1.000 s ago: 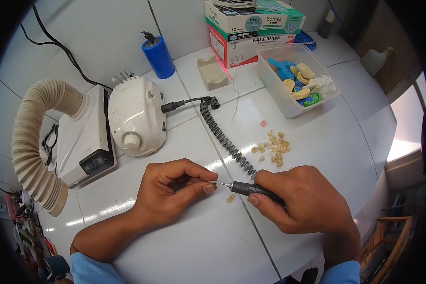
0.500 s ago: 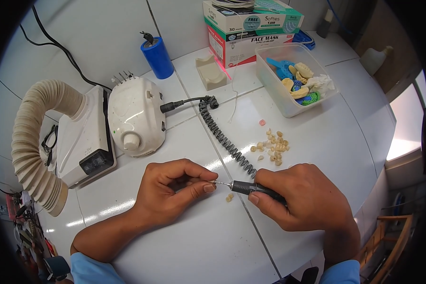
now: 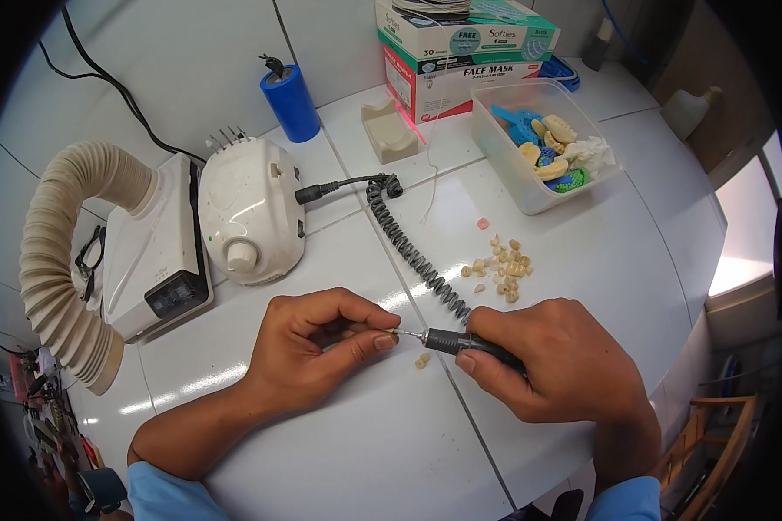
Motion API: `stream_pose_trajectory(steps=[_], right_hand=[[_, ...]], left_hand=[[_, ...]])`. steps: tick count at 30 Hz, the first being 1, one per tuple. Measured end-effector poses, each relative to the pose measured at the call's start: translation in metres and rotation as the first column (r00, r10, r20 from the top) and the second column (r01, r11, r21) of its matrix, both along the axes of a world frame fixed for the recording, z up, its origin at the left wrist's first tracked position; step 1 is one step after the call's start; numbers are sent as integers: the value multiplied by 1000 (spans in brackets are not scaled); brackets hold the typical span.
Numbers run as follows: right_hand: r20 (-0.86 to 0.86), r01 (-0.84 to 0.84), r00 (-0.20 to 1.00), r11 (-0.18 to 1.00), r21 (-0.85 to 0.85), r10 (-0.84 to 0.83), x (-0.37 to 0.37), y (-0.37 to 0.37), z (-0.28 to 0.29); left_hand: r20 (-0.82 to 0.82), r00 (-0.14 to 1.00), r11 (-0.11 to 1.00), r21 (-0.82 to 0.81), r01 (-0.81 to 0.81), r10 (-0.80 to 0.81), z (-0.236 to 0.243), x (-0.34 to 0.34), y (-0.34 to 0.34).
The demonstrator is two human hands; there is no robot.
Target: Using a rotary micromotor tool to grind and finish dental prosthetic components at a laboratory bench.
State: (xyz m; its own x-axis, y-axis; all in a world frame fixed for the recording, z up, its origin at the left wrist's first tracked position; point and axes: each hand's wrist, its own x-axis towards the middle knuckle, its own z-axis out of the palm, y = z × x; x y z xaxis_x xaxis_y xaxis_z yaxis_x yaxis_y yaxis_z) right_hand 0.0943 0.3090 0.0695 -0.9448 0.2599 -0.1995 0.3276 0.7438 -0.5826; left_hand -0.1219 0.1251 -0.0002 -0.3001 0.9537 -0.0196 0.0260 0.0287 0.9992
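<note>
My right hand (image 3: pixel 558 360) is wrapped round a black rotary handpiece (image 3: pixel 447 342), whose thin metal bur (image 3: pixel 411 333) points left. At the bur's tip, my left hand (image 3: pixel 326 343) pinches a small pale tooth-like piece (image 3: pixel 394 331) between thumb and fingertips; most of it is hidden. A coiled grey cord (image 3: pixel 415 260) runs back from the handpiece to the white control unit (image 3: pixel 252 208) with a round knob. Just below the bur lie a couple of cream tooth-like pieces (image 3: pixel 421 360). Farther back, beyond my right hand, is a loose cluster of similar cream teeth (image 3: pixel 506 267).
A white dust extractor (image 3: pixel 152 252) with a ribbed hose (image 3: pixel 48 243) stands left. Behind are a blue cylinder (image 3: pixel 290 104), a beige holder (image 3: pixel 389 135) and stacked mask boxes (image 3: pixel 460 87). A clear plastic tub (image 3: pixel 530 187) holds dental casts and blue trays. A pink disc (image 3: pixel 483 223) lies near the teeth.
Both hands keep the same hold and almost the same place. The whole view has shifted very slightly.
</note>
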Motion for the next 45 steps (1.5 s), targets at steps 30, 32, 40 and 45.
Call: stream_pose_trajectory(steps=[30,32,40,45], right_hand=[[13,5,1000,1000,2,-5,-1,-1,0],[21,1,1000,1000,4,-2,-1,0,-1],[-18,0,1000,1000,4,0,0,-2,-4],[-8,-14,1000,1000,-5,14,1,-1,-2]], left_hand=[[-37,999,1000,22,11,-10,-1,0,0],[-33,999,1000,19,3,-3,-1,0,0],[-86,996,1000,7,22,-21,0,-2,0],[-94,995,1000,21,20,-18,0,-2,-1]])
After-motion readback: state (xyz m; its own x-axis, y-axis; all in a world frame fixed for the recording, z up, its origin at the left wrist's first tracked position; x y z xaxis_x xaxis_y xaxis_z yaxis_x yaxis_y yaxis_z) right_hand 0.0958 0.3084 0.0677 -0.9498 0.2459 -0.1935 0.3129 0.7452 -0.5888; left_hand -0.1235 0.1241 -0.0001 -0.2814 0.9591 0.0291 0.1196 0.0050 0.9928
